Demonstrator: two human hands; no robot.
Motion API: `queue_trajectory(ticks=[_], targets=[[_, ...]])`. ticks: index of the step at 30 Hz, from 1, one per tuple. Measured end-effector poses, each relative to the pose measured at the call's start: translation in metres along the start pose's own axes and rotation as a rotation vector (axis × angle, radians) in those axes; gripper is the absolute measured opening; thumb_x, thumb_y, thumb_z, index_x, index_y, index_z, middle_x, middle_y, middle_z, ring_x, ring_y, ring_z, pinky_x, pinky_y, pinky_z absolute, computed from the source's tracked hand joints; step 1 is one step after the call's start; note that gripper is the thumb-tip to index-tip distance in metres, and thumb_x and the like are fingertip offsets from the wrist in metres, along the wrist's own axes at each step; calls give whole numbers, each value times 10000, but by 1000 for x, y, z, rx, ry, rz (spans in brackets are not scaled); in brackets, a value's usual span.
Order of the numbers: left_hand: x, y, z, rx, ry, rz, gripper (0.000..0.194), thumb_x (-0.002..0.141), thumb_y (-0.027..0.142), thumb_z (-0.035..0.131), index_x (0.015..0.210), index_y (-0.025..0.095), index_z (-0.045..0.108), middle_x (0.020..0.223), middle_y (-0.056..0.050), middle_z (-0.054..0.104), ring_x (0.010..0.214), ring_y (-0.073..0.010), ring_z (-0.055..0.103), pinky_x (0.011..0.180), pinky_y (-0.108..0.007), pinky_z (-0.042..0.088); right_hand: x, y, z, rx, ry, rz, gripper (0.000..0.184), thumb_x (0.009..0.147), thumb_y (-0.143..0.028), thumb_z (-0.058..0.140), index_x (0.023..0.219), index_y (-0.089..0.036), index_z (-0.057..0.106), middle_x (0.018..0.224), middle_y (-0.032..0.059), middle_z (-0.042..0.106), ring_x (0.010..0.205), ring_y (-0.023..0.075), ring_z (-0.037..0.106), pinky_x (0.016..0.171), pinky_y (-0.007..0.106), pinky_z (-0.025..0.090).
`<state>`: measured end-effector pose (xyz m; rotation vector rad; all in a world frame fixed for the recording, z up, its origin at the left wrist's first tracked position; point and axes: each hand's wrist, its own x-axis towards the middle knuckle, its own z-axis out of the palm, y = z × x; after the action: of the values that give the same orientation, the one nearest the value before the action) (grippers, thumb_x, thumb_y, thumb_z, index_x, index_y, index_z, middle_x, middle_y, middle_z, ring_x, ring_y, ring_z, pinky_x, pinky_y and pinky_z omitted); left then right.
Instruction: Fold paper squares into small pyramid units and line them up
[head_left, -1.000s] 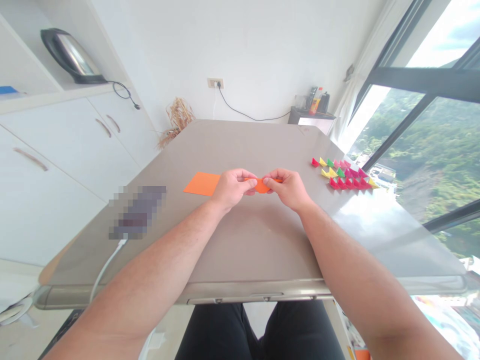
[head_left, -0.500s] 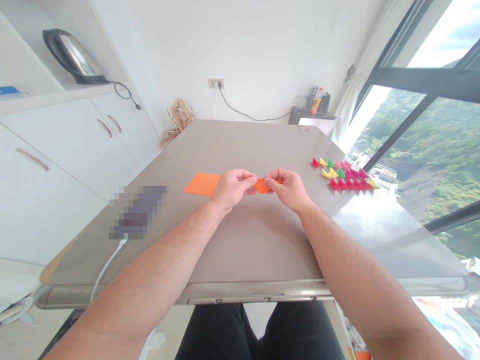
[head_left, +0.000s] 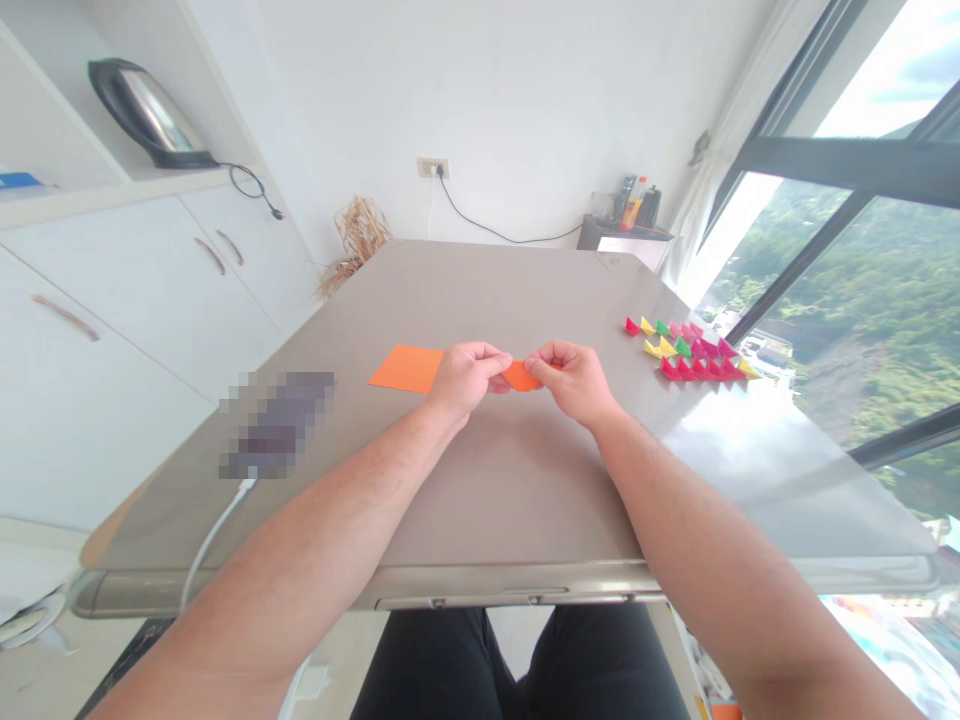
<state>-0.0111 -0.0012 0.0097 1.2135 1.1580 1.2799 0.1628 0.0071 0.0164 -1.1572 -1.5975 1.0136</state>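
Between my hands, just above the middle of the table, is a small folded piece of orange paper (head_left: 520,377). My left hand (head_left: 466,380) pinches its left side, thumb on top and fingers beneath. On the other side my right hand (head_left: 574,378) grips the paper between thumb and bent fingers. Both hands cover much of it, so its full shape is hidden. A flat orange sheet (head_left: 405,369) lies on the table, its right end behind my left hand.
Several small folded paper boats (head_left: 697,370) in red, pink, yellow and green stand in rows at the right, near the window. On the left a pixelated dark object (head_left: 281,425) lies with a white cable (head_left: 214,525) running over the front edge of the table (head_left: 510,500).
My left thumb has straightened and shifted along the folded paper, which now sits slightly tilted and a touch lower. My right hand keeps its pinch. The orange sheet and boats stay put.
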Motion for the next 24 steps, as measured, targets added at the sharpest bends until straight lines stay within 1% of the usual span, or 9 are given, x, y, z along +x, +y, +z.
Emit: queue_trajectory(ticks=[4, 7, 10, 12, 15, 20, 24], targets=[[1, -4, -1, 71, -14, 67, 193, 763, 358, 761, 762, 173, 705, 781, -63, 737, 744, -206, 721, 697, -364, 609, -1, 0, 1, -7, 10, 17, 164, 763, -334, 694, 699, -188, 652, 683, 12, 677, 620, 135, 569, 551, 266, 403], [0, -6, -2, 150, -59, 111, 209, 747, 372, 789, 806, 183, 722, 794, -52, 741, 778, -206, 722, 718, -354, 607, -1, 0, 1, -7, -10, 13, 167, 769, -337, 693, 713, -181, 668, 709, 28, 705, 656, 150, 614, 574, 268, 432], [1, -7, -3, 208, -41, 141, 196, 762, 369, 774, 768, 183, 715, 741, -40, 729, 738, -192, 710, 725, -349, 599, -1, 0, 2, 11, -44, 14, 172, 764, -349, 713, 741, -179, 693, 721, 37, 723, 679, 165, 646, 603, 278, 467], [1, -7, -3, 202, -9, 158, 182, 767, 356, 765, 752, 183, 711, 734, -32, 720, 732, -184, 703, 726, -344, 599, -1, 0, 2, 32, -47, 20, 176, 753, -353, 734, 791, -182, 718, 740, 39, 735, 684, 168, 656, 619, 286, 486], [3, -7, -3, 156, 39, 175, 178, 758, 349, 770, 740, 183, 710, 764, -29, 711, 758, -179, 697, 715, -330, 600, 0, 0, 1, 63, -17, 23, 192, 737, -344, 756, 841, -184, 735, 768, 41, 748, 684, 169, 664, 642, 298, 507], [3, -4, -4, 92, 78, 172, 179, 734, 340, 780, 742, 178, 703, 778, -24, 695, 761, -180, 692, 718, -344, 606, 3, 6, -3, 153, -22, -30, 204, 775, -373, 741, 817, -175, 720, 742, 57, 754, 693, 177, 681, 712, 333, 543], [3, -3, -4, 80, 86, 157, 181, 727, 335, 777, 743, 175, 694, 785, -23, 682, 768, -186, 695, 716, -357, 608, 6, 10, -5, 163, -25, -49, 206, 763, -374, 759, 806, -177, 719, 733, 53, 756, 680, 170, 677, 719, 334, 547]])
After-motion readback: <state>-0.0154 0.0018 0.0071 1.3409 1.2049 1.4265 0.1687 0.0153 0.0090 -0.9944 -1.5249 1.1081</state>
